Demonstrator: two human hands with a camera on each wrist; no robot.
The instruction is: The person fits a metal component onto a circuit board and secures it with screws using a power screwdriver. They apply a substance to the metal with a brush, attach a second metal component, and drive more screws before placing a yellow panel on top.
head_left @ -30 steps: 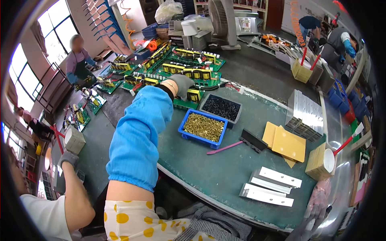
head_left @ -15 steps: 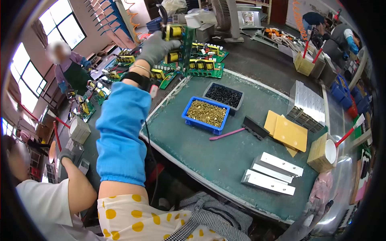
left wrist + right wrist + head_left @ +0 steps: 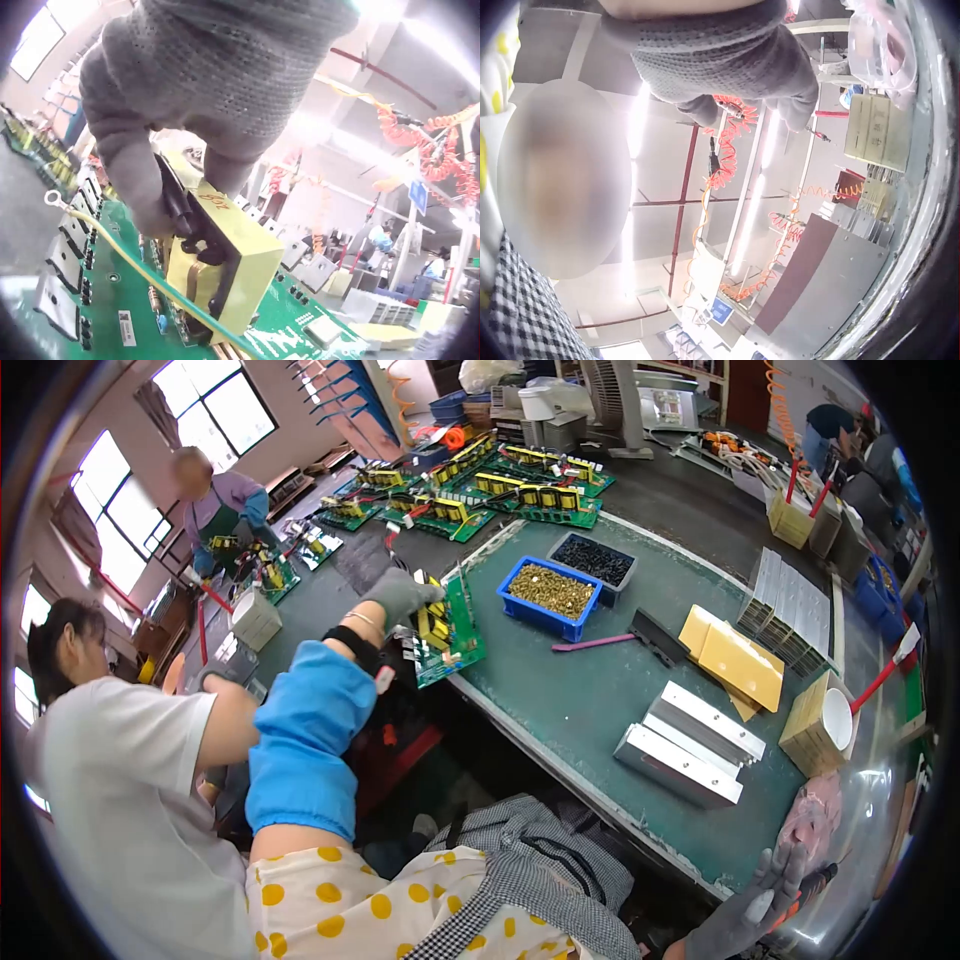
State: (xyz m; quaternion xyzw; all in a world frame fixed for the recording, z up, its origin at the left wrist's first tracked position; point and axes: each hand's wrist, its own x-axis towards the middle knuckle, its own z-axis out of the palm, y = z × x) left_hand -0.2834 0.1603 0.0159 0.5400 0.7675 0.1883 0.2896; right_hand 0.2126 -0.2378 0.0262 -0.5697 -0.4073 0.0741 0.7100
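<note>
My left hand [image 3: 398, 596], in a grey glove, grips a green circuit board [image 3: 462, 622] by its yellow transformers, over the table's near left edge. In the left wrist view the fingers hold a yellow transformer [image 3: 251, 251] from above; a yellow-green wire with a ring terminal [image 3: 127, 251] crosses in front. Metal-tabbed components line the board. My right hand [image 3: 758, 898], gloved too, is at the table's lower right corner around a screwdriver [image 3: 803, 900] with an orange and black handle; the fingers hide part of it. Two silver metal channels [image 3: 690, 745] lie nearby.
A blue bin of brass-coloured pieces [image 3: 545, 625] and a grey bin of black pieces [image 3: 600, 560] stand mid-table. Beyond are more circuit boards [image 3: 540, 500], yellow sheets [image 3: 735, 660], stacked metal parts [image 3: 790, 610] and a white pot in a box [image 3: 815, 735]. A person [image 3: 130, 790] sits close on the left.
My left hand has lifted a circuit board from the group at the back, swung it up on edge and brought it down nearer. The head view has turned left. The right hand stays at the corner.
</note>
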